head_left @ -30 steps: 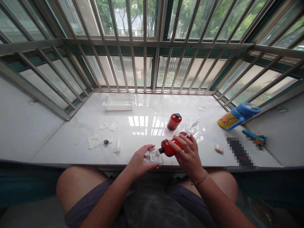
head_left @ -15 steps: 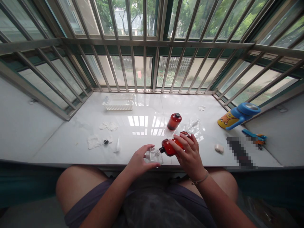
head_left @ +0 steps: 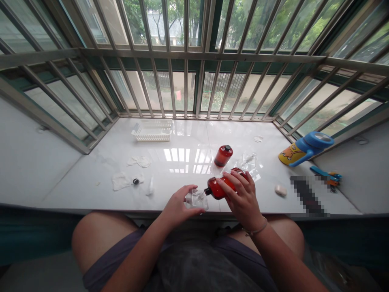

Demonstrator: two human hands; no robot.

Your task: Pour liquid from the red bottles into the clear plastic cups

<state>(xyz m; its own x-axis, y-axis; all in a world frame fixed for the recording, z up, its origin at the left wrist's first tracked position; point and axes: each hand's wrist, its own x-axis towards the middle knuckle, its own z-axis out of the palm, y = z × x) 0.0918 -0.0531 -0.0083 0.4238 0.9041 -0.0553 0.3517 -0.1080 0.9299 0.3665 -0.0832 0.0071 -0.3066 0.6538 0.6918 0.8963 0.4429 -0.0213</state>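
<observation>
My right hand is wrapped round a red-brown bottle, tilted so that its uncapped black neck points left and slightly down. That neck is at the mouth of a small clear bottle, which my left hand grips between thumb and fingers near the front edge. Whether liquid is flowing between them is too small to tell. A second red-brown bottle with a black cap stands just behind. To the left, a black cap lies by a crumpled tissue, beside a small clear nozzle-like piece.
A white basket sits at the back left of the white ledge. Clear plastic packaging lies right of the standing bottle. Farther right are a pale eraser-like block, a blue-and-yellow flask and a blue-and-orange tool. Metal bars line the window.
The red-brown bottle in my right hand has shifted very slightly. My left hand and the clear bottle stay in place.
</observation>
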